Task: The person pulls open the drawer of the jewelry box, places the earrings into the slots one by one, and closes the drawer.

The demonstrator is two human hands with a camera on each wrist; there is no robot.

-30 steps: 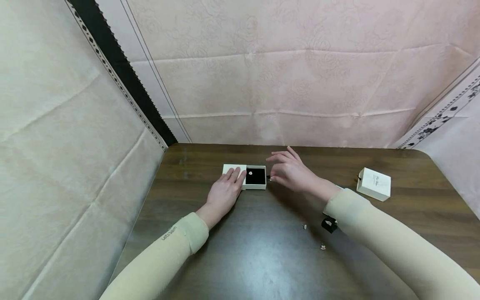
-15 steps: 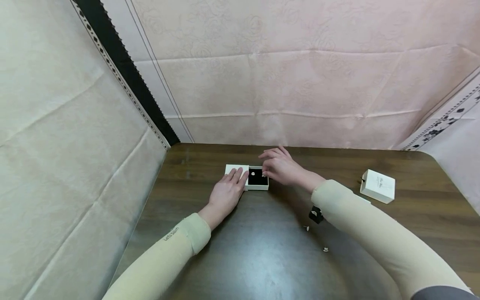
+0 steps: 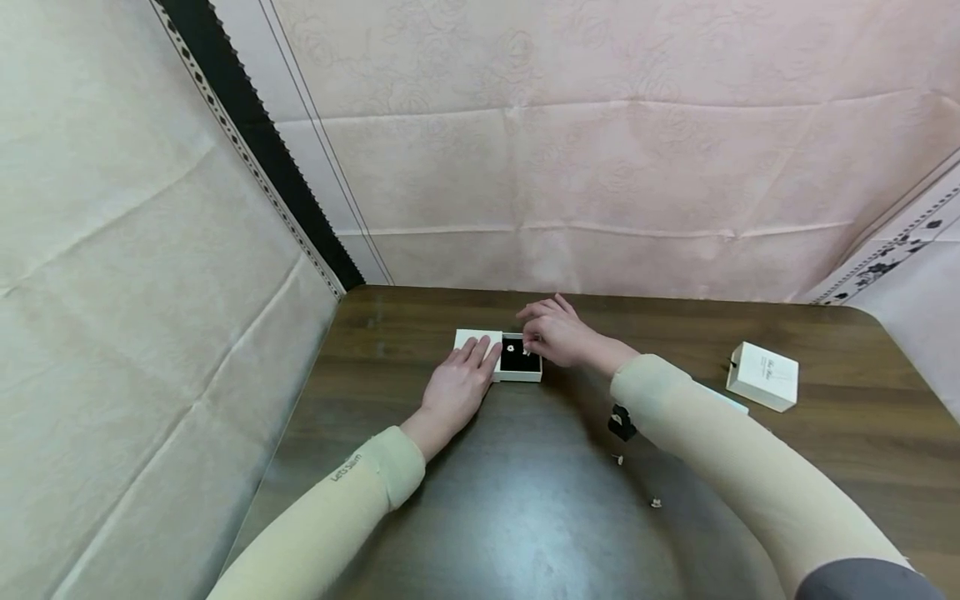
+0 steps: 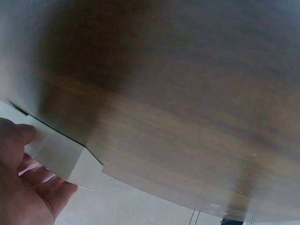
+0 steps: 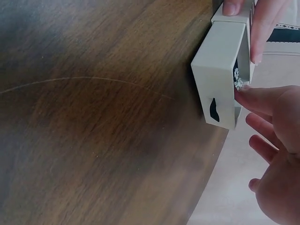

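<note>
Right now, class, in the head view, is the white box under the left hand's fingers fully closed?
No, its drawer sticks out past the white cover, showing the black lining inside.

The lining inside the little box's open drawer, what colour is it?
The lining is black; it shows best in the head view.

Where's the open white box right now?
In the head view, the open white box sits near the far edge of the table, well left of the other box, left hand on its cover, right hand at its drawer.
</note>
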